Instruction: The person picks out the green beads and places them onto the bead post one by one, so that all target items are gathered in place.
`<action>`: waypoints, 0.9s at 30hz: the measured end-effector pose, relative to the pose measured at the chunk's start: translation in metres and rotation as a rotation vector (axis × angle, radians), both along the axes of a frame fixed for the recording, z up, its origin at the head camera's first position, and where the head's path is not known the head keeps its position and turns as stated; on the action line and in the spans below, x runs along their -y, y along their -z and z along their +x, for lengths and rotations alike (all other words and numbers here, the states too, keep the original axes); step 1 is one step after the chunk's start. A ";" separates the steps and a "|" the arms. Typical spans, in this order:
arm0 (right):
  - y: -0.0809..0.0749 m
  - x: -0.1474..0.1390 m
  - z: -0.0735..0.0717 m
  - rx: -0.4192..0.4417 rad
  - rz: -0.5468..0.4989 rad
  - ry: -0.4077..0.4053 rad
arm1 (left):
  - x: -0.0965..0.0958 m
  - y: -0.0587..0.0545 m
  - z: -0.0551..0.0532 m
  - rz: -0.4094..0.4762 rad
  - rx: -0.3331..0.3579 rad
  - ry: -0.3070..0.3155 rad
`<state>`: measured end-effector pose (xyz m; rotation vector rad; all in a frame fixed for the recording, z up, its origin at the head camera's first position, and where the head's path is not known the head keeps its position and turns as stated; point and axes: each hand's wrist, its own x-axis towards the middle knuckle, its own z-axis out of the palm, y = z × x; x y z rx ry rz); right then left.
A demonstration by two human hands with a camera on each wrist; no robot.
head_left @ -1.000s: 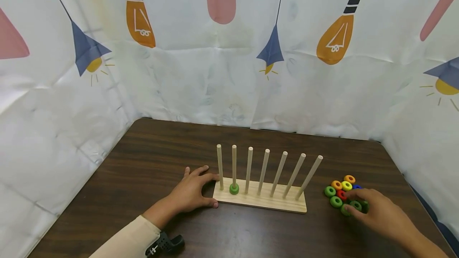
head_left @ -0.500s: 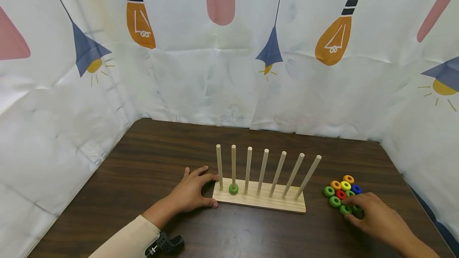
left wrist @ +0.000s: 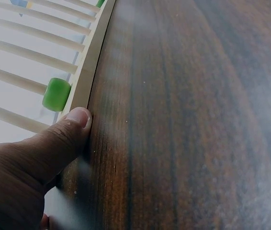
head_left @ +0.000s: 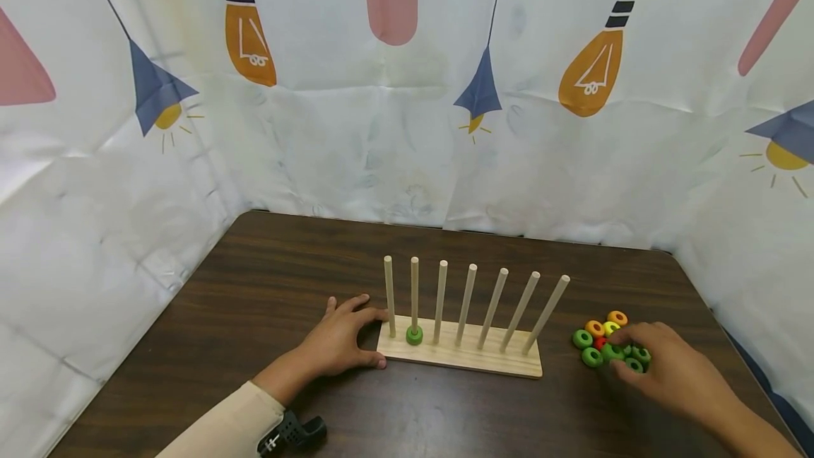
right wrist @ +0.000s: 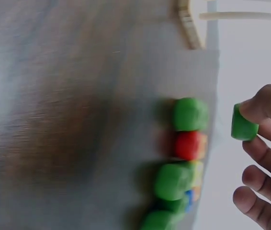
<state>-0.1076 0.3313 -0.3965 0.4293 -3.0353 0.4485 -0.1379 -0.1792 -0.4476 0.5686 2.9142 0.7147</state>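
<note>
My left hand (head_left: 340, 341) holds the left end of a wooden peg board (head_left: 461, 357), thumb on its front edge and index finger at the back corner. Several upright pegs rise from the board. One green ring (head_left: 414, 335) sits at the foot of the second peg from the left; it also shows in the left wrist view above the thumb (left wrist: 68, 132). My right hand (head_left: 680, 373) pinches another green ring (right wrist: 243, 123) between thumb and fingers, raised off the table. Below and behind that hand lie loose rings, among them a red ring (right wrist: 187, 145), partly covered in the head view.
Beside the board's right end, the loose cluster includes a green ring (head_left: 581, 338), an orange ring (head_left: 617, 318), a yellow ring (head_left: 610, 329) and a blue ring (right wrist: 188, 199). The dark wooden table (head_left: 305, 253) meets a printed white curtain (head_left: 318, 147) at the back.
My right hand has closed finger and thumb on a green ring at the near edge of the cluster and lifted it slightly. The left hand and peg board stay put.
</note>
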 end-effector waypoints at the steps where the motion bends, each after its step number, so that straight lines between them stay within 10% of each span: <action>1: -0.004 0.001 -0.001 -0.010 -0.009 -0.004 | 0.000 0.000 0.000 0.002 0.002 -0.001; 15: -0.052 0.019 -0.017 -0.369 -0.100 -0.243 | 0.000 0.001 0.000 0.001 0.002 -0.002; 27: -0.085 0.037 -0.021 -0.436 -0.092 -0.296 | 0.000 0.000 0.001 0.007 0.005 -0.006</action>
